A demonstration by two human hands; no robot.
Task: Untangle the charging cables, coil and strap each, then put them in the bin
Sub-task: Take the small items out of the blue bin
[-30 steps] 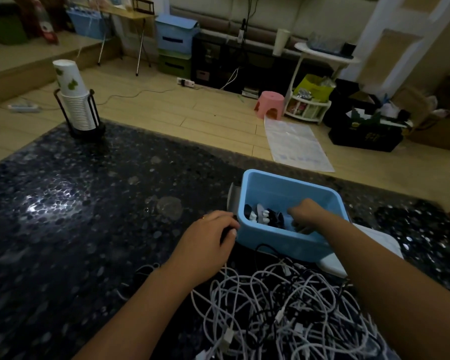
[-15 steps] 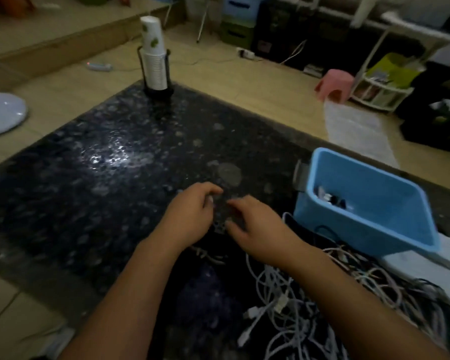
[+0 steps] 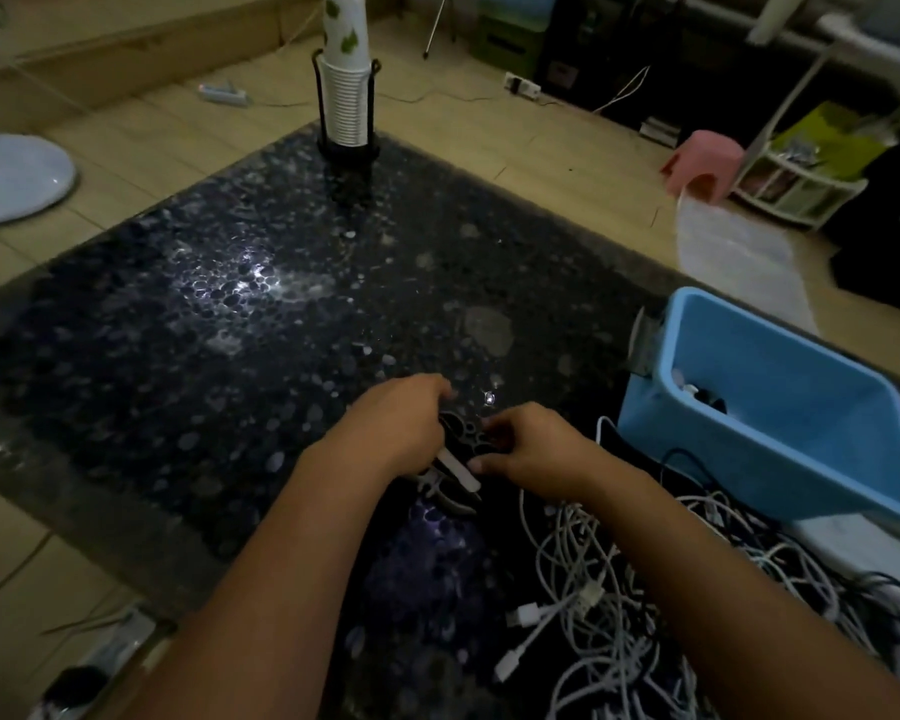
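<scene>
My left hand (image 3: 398,426) and my right hand (image 3: 528,449) meet over the dark table, left of the blue bin (image 3: 780,459). Between them is a small bundle of black and white straps (image 3: 455,467). My left fingers curl over its left side, and my right thumb and fingers pinch its right side. A tangled heap of white and black charging cables (image 3: 619,595) lies at the lower right, under my right forearm and against the bin's near wall. A few small dark and white items (image 3: 697,397) lie in the bin's far left corner.
A black holder with stacked paper cups (image 3: 345,96) stands at the table's far corner. The pebble-patterned tabletop (image 3: 230,330) stretches out to the left. A white flat object (image 3: 853,543) lies behind the cables, under the bin's near right corner.
My right hand has come out of the bin and my left hand has left the bin's edge. Both have moved left onto the table and now hold the strap bundle.
</scene>
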